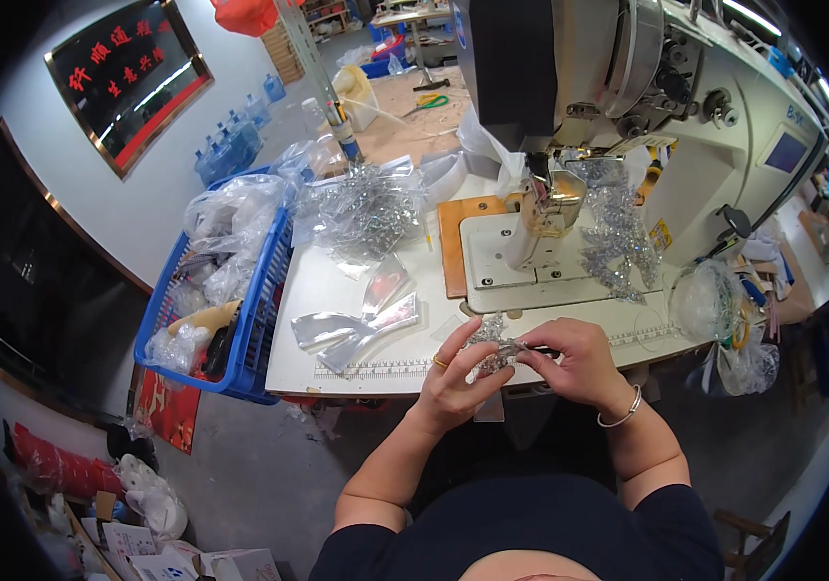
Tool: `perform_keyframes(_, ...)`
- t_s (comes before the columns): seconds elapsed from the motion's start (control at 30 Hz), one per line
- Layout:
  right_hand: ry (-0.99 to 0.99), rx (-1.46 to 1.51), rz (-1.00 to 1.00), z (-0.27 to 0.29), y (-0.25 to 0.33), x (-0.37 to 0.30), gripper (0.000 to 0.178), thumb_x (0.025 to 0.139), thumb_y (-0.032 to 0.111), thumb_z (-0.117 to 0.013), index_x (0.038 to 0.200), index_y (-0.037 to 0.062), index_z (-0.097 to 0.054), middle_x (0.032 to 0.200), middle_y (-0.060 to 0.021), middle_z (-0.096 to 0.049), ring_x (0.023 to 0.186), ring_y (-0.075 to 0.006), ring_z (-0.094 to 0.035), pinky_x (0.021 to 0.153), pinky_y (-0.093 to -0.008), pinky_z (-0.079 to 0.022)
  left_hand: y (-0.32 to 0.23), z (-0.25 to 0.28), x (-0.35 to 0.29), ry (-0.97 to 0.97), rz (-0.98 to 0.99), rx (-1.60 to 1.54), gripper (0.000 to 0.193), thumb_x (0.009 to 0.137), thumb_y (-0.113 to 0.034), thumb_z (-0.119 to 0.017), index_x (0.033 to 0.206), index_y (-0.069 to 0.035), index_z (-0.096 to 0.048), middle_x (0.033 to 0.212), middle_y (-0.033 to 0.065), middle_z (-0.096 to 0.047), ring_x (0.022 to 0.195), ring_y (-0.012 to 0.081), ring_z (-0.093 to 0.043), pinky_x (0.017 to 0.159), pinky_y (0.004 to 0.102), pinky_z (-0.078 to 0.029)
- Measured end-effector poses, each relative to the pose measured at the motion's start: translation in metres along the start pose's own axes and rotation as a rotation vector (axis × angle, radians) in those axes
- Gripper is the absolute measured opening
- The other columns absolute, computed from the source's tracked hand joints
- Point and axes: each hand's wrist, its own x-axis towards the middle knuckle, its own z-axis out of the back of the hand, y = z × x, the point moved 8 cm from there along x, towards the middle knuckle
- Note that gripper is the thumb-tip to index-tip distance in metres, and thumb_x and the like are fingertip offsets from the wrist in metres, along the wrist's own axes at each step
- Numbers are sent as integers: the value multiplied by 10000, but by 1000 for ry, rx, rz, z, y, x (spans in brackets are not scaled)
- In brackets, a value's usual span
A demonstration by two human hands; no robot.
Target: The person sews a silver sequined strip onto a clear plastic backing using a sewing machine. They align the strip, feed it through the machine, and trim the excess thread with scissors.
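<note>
White, flat worktop spans mid-frame; just below centre, a small silvery, glittering piece is pinched by the left hand, the right hand grasping a slim dark tool beside it. Probably trimming; next needs steady fingers.

Sm. glittery silver pc., irregular shape, btwn L hand & R hand

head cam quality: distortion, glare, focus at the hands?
All head view: strong fisheye with black corners; light reflection streaking the framed black sign; highlights on the shiny silver cutout; left hand and right hand fairly sharp, but the glittery silver piece and small dark tool too fine to make out in detail.
</note>
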Motion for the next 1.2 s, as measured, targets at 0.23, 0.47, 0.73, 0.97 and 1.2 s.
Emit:
perform_keyframes(0.23,-52,55,-29,6,-2,0,129,734,146,-728,842,88,-689,754,-62,-667,639,-217,-619,556,-295,-486,1,5,3,-31,2,-6,285,652,16,-671,887,-145,-695,1091,73,-507,1149,357,-498,921,409,-491)
perform_keyframes(0.47,-34,-3,-5,4,-2,-1,124,738,158,-723,840,96,-691,750,-59,-665,638,-216,-617,558,-301,-483,0,-1,2,12,-8,4,289,653,9,-676,897,-146,-694,1089,72,-507,1153,351,-497,924,397,-489)
perform_keyframes(0.73,-39,25,-29,-4,-4,0,113,742,151,-719,832,91,-689,721,-63,-653,606,-215,-602,527,-304,-468,1,-2,2,22,-3,-17,262,667,-1,-675,889,-140,-689,1090,74,-512,1163,350,-490,925,397,-489)
perform_keyframes(0.97,-32,47,-42,3,-5,-2,137,727,77,-728,857,53,-691,757,-92,-665,632,-198,-615,553,-274,-472,3,1,2,-9,17,-14,273,656,3,-685,887,-142,-690,1089,73,-508,1158,353,-490,922,397,-492)
perform_keyframes(1.2,-27,43,-13,-1,-6,-1,131,732,125,-728,848,79,-688,762,-74,-666,633,-212,-620,552,-287,-495,2,-1,2,-14,15,-39,262,675,18,-672,878,-145,-696,1088,74,-503,1151,353,-494,927,404,-487)
